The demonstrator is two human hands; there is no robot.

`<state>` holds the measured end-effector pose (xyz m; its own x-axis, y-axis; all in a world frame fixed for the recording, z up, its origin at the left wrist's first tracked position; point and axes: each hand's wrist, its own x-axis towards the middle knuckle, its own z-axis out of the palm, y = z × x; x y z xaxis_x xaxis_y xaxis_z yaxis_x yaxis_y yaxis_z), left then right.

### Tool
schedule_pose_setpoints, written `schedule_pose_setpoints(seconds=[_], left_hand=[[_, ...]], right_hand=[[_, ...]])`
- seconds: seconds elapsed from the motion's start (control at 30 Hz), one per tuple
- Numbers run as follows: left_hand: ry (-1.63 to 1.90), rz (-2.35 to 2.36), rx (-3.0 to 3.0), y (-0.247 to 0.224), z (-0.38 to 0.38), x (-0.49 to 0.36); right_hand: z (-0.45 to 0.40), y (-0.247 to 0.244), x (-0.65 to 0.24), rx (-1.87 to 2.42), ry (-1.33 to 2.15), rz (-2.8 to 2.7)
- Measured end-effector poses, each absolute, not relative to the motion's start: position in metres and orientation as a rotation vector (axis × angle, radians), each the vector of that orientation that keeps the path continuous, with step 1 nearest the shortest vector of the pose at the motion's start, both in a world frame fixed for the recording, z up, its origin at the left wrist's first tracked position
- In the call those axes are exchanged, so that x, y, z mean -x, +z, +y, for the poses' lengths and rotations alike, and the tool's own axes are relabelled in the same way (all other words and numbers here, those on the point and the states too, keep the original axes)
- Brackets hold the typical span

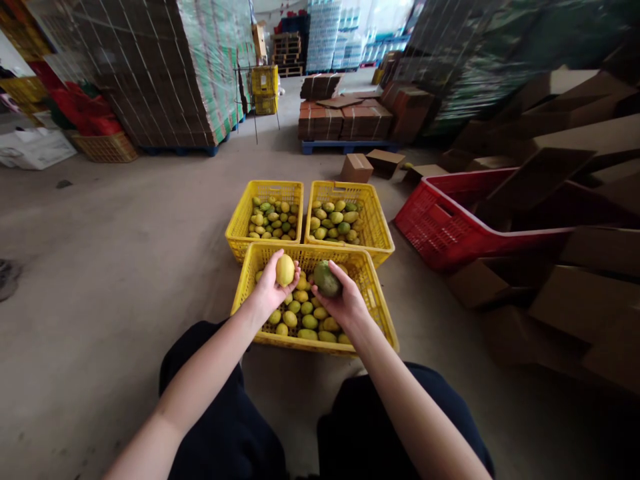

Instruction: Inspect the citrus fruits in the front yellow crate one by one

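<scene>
My left hand (273,283) is closed around a yellow lemon (285,270), which shows between thumb and fingers. To its right, my right hand (349,300) grips a larger, dark green fruit (327,279) with a dull, blotchy skin; its exact kind is unclear. Both hands are raised over the front yellow crate (384,317), a short way apart. Inside that crate lie several yellow and green fruits (309,322), partly hidden by my hands and wrists.
Behind stand a left yellow crate (240,220) and a right yellow crate (377,220), both holding fruit. A red crate (430,223) with cardboard is at right, among loose boxes (590,287). Wrapped pallet stacks (150,73) and flattened cartons (367,123) stand farther back.
</scene>
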<state>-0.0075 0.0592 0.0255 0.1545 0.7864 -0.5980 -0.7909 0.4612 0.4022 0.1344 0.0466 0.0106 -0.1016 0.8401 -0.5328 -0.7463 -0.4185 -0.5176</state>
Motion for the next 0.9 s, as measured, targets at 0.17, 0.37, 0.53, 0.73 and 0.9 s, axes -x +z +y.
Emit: schedule_pose_setpoints(seconds=[0.17, 0.37, 0.53, 0.73, 0.9], left_hand=[[1.100, 0.774, 0.049, 0.016, 0.060, 0.008], [1.231, 0.869, 0.090, 0.019, 0.062, 0.007], [1.126, 0.839, 0.110, 0.020, 0.063, 0.007], [1.095, 0.824, -0.033, 0.018, 0.059, 0.007], [1.112, 0.663, -0.224, 0.029, 0.055, 0.013]], right_hand=[[0.046, 0.010, -0.136, 0.936, 1.906, -0.167], [0.047, 0.004, -0.132, 0.982, 1.878, -0.150], [0.045, 0.007, -0.130, 1.010, 1.819, -0.173], [0.045, 0.010, -0.133, 0.940, 1.922, -0.195], [0.046, 0.008, -0.136, 0.786, 1.972, -0.278]])
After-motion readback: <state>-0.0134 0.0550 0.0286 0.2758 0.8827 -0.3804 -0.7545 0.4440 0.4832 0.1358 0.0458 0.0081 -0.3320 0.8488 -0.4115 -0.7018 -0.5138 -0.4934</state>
